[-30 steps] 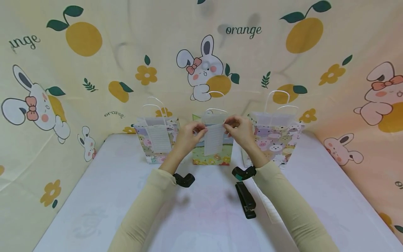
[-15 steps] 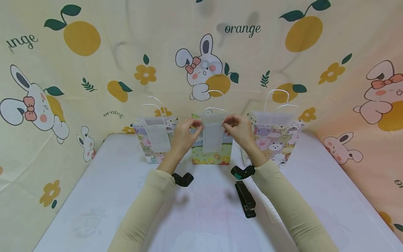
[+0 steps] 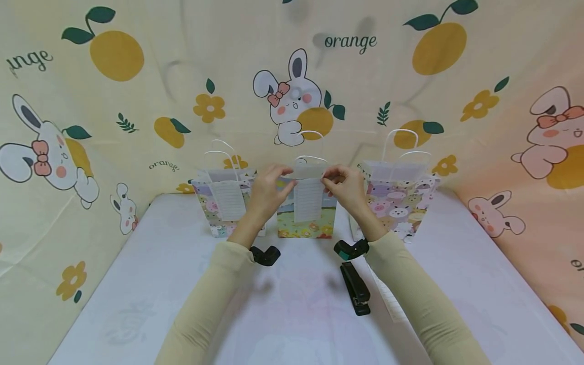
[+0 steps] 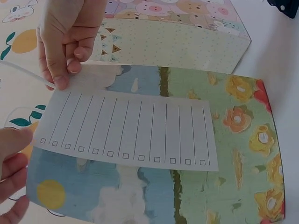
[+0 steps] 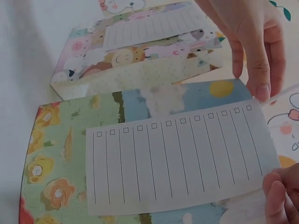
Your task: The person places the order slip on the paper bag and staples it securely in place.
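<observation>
Though thin, smooth rectangular lined paper point(image 4: 126, 130)

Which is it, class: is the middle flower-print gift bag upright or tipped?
Upright: in the head view, the flower-print gift bag has its base on the white table, white handles at the top.

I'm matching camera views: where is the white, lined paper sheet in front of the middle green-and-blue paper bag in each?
Head: the white, lined paper sheet is just right of and below centre.
Left wrist: the sheet lies left of centre, around mid-height.
Right wrist: the sheet is mostly lower half, slightly right.
Shared landmark: painted yellow flowers on the green-and-blue paper bag, respectively below, right and left of the sheet.
</observation>
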Demonstrator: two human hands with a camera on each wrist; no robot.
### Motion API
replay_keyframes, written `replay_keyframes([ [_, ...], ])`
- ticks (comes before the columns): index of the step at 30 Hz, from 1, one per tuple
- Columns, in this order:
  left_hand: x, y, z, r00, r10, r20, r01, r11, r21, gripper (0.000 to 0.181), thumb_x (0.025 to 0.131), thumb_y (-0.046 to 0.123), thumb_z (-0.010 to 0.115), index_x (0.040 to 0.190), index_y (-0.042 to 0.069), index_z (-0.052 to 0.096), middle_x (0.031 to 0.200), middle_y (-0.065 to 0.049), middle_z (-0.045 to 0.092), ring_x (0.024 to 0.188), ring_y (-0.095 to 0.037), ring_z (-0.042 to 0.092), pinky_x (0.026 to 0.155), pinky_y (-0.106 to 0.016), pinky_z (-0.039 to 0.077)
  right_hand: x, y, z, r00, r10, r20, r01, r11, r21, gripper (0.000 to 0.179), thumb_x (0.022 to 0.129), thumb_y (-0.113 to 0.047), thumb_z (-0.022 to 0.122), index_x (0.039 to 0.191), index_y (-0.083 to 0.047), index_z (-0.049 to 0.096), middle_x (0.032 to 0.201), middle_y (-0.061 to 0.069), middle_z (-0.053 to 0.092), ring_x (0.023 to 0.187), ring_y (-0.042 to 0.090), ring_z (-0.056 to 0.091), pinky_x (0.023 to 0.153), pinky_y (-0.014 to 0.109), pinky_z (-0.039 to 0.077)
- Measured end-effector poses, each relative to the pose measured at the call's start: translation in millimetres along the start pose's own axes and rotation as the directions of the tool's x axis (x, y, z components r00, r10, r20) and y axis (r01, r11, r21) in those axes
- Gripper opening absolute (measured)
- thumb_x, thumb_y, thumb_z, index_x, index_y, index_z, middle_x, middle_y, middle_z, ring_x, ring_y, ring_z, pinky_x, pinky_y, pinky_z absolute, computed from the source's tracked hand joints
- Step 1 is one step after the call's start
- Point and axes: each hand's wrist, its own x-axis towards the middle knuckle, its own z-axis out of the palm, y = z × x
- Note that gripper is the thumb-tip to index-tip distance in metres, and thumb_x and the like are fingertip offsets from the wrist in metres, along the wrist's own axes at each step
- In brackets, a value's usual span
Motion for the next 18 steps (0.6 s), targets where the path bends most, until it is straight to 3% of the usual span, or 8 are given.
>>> replay_keyframes([
  [8,2.2,-0.8,1.9,0.998,-0.011,0.069,0.009,0.999,0.040,0.023,0.089,0.022,0.069,0.107,0.007,0.068,0.107,-0.008,0.071,0.104,-0.024,0.066,0.094,-0.041,0.050,-0.4,0.2,1.8,1.000,0.021,-0.013,-0.022,1.000,-0.009,0.011,0.086,0.002,0.066,0.093,0.011,0.065,0.088,0.031,0.067,0.051,-0.003,0.054,0.050,0.010,0.046],
  [18,2.2,-0.6,4.8,0.997,0.010,0.075,-0.018,0.995,0.103,0.020,0.090,0.023,0.067,0.105,0.010,0.070,0.108,-0.005,0.073,0.105,-0.022,0.066,0.086,-0.046,0.045,-0.5,0.4,1.4,1.000,0.023,-0.012,-0.023,1.000,0.003,0.012,0.086,0.003,0.066,0.093,0.012,0.065,0.089,0.032,0.067,0.051,-0.004,0.053,0.050,0.010,0.046],
])
